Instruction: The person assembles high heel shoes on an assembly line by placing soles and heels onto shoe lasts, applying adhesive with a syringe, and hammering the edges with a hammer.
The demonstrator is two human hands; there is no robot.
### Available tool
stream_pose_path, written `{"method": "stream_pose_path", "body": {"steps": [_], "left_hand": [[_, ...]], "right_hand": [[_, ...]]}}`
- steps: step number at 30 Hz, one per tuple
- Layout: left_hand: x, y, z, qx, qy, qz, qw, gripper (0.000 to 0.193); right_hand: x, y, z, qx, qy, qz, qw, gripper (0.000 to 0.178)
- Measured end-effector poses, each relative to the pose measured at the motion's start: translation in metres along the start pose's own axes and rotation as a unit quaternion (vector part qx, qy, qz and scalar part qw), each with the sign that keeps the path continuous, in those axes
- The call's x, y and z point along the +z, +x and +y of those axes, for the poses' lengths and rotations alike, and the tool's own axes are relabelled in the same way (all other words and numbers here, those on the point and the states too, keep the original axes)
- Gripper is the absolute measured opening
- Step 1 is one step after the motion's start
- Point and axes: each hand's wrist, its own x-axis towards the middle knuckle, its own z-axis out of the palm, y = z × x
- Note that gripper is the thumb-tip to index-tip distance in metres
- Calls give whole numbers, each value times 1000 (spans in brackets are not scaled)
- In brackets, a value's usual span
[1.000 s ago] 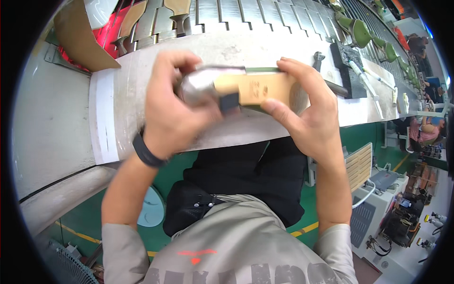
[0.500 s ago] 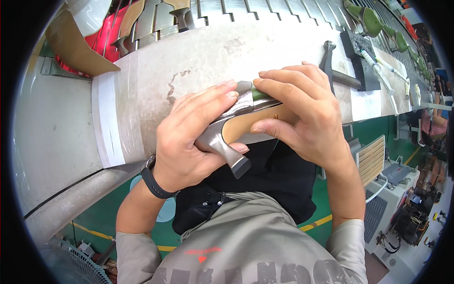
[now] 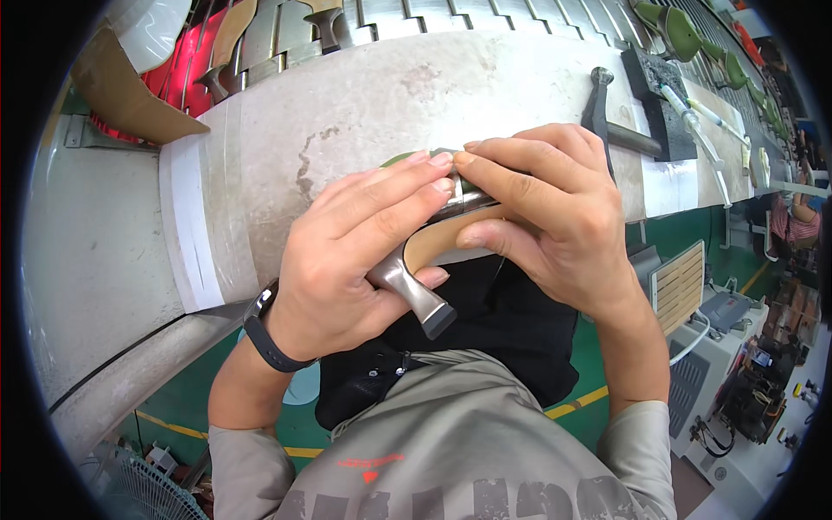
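Between my hands is a high-heeled shoe (image 3: 419, 283), held on its side over the bench edge. It has a tan sole, a shiny grey heel with a black tip, and an upper showing dark gloss and a little green. My left hand (image 3: 347, 247), with a black watch band at the wrist, wraps round the heel end, its fingertips pressed on the upper. My right hand (image 3: 555, 208) grips farther along, thumb against the sole and fingers over the upper. The fingertips of both hands nearly meet. Most of the upper is hidden under my fingers.
A hammer (image 3: 597, 108) lies right on the pale bench (image 3: 251, 156), beside a black block (image 3: 646, 100) and thin white tubes (image 3: 693, 121). Slatted metal conveyor (image 3: 468, 13) runs behind, bearing heeled shoes and green shoes (image 3: 676, 35). A curved tan sheet (image 3: 130, 91) stands left.
My left fingers have slid rightward along the upper, closer to the right fingertips. The shoe has turned slightly, its heel tip a little lower, and some green now shows beyond my left fingers.
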Motion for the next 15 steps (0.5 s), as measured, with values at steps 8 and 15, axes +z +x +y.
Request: {"method": "stream_pose_path", "body": {"steps": [8, 15], "left_hand": [[8, 5, -4, 8, 13, -8, 1000, 62], [19, 9, -10, 14, 13, 3, 1000, 60]], "right_hand": [[0, -3, 5, 17, 5, 6, 1000, 49], [-7, -1, 8, 65, 24, -29, 997, 42]]}}
